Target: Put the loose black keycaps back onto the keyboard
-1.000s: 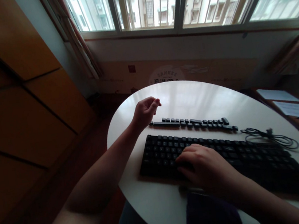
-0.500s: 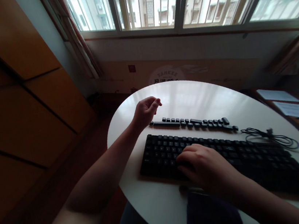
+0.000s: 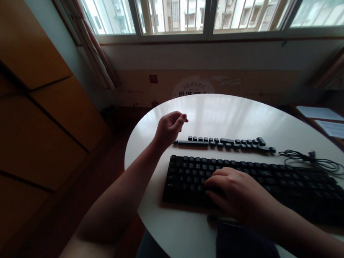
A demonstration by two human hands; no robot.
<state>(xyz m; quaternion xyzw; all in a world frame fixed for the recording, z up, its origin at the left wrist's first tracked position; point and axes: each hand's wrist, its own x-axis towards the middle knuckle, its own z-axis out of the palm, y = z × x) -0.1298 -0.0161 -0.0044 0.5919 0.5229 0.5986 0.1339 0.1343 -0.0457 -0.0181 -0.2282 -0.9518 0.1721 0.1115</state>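
Observation:
A black keyboard (image 3: 293, 180) lies across the round white table (image 3: 220, 114). My right hand (image 3: 237, 194) rests on its left half, fingers curled down onto the keys, and what they grip is hidden. Behind the keyboard runs a row of loose black keycaps (image 3: 224, 142). My left hand (image 3: 169, 128) hovers at the left end of that row, fingers loosely curled with thumb and forefinger close together; I cannot make out anything in them.
The keyboard's coiled cable (image 3: 314, 159) lies at the right. A dark purple cloth (image 3: 244, 248) sits at the table's near edge under my right wrist. Wooden cabinets (image 3: 25, 123) stand left, a window (image 3: 206, 1) behind, papers (image 3: 339, 128) on a side surface right.
Almost nothing has moved. The view shifted slightly down and both hands stay where they were.

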